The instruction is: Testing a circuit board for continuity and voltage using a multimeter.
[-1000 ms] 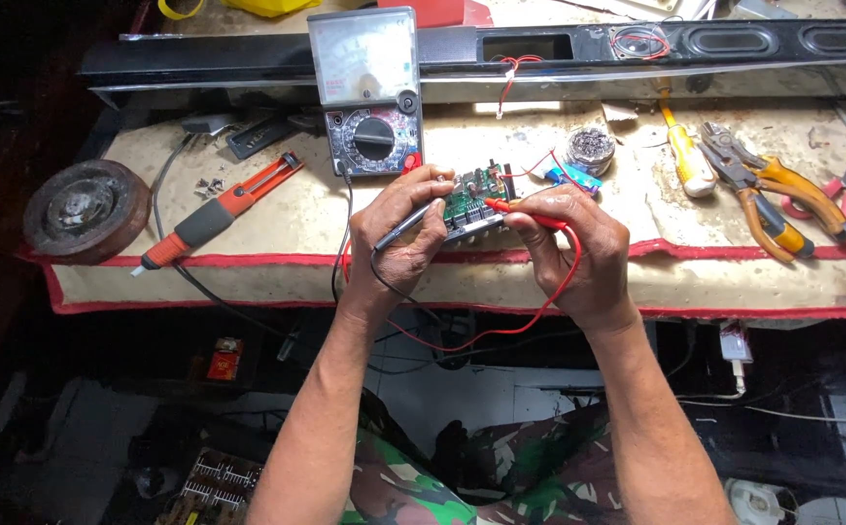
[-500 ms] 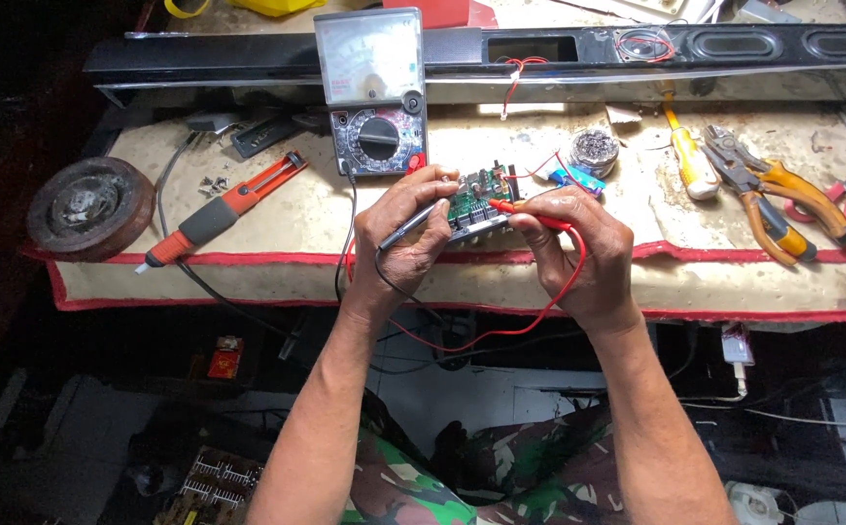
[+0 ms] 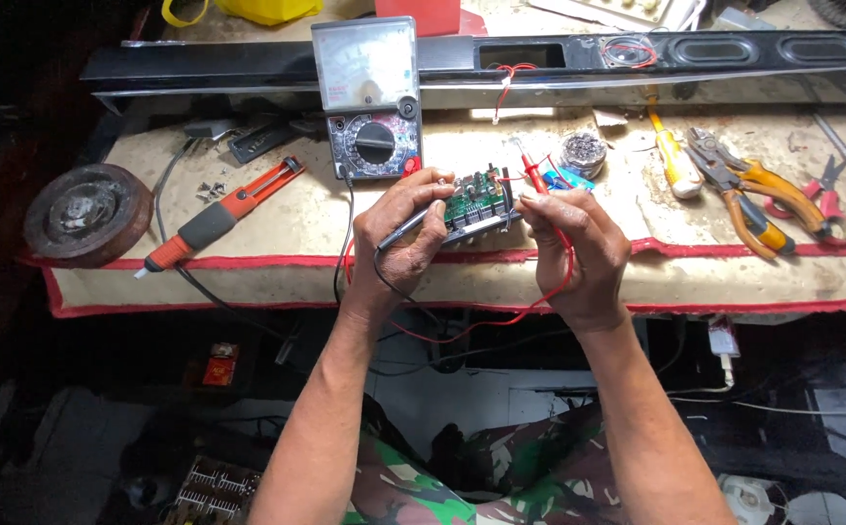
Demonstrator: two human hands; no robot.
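Note:
A small green circuit board (image 3: 476,202) lies on the bench edge between my hands. My left hand (image 3: 401,231) grips a black test probe (image 3: 411,226) whose tip rests on the board's left side. My right hand (image 3: 576,255) pinches a red test probe (image 3: 536,179) that points up and away, its tip just above the board's right end. Red and black leads (image 3: 462,329) loop below the bench edge. An analog multimeter (image 3: 368,97) with a round dial stands just behind the board.
A soldering iron (image 3: 219,216) with an orange handle and a dark round disc (image 3: 87,212) lie left. A solder tin (image 3: 583,151), a yellow screwdriver (image 3: 673,156), orange pliers (image 3: 753,194) and scissors (image 3: 826,199) lie right. A long black casing (image 3: 637,58) runs along the back.
My right hand has turned the red probe from lying flat across the board to pointing up. The left hand stays on the board.

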